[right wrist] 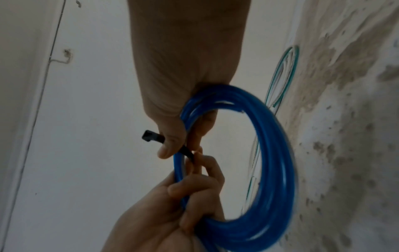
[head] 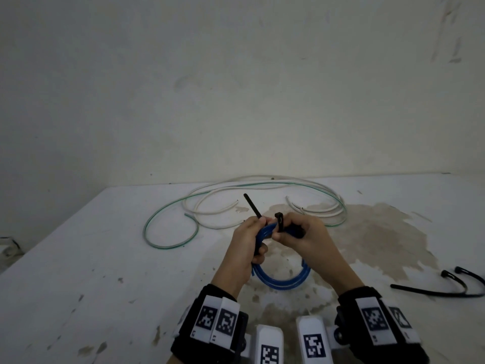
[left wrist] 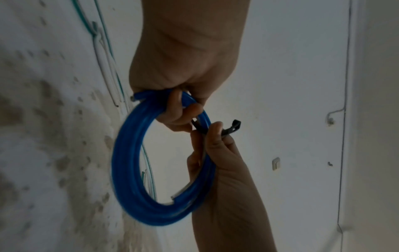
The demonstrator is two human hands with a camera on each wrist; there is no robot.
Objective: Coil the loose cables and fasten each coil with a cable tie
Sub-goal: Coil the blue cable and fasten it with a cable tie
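A blue cable coil [head: 282,283] hangs upright above the stained white table [head: 78,258], between both hands. My left hand [head: 262,225] grips the coil's top left, fingers curled round the strands [right wrist: 194,196]. A black cable tie [head: 279,220] crosses the top of the coil, its tail [head: 252,204] sticking up and left past my left fingertips. My right hand [head: 278,235] pinches the tie near its square head [right wrist: 151,136] between thumb and finger. In the left wrist view the coil [left wrist: 127,170] hangs below my left hand [left wrist: 183,109], with the tie head [left wrist: 235,124] beyond the right hand's fingers.
Loose white cables [head: 223,212] and a thin green cable [head: 146,227] sprawl across the back of the table by the wall. Two spare black cable ties [head: 446,291] lie at the right edge. A brown stain spreads under and right of the hands.
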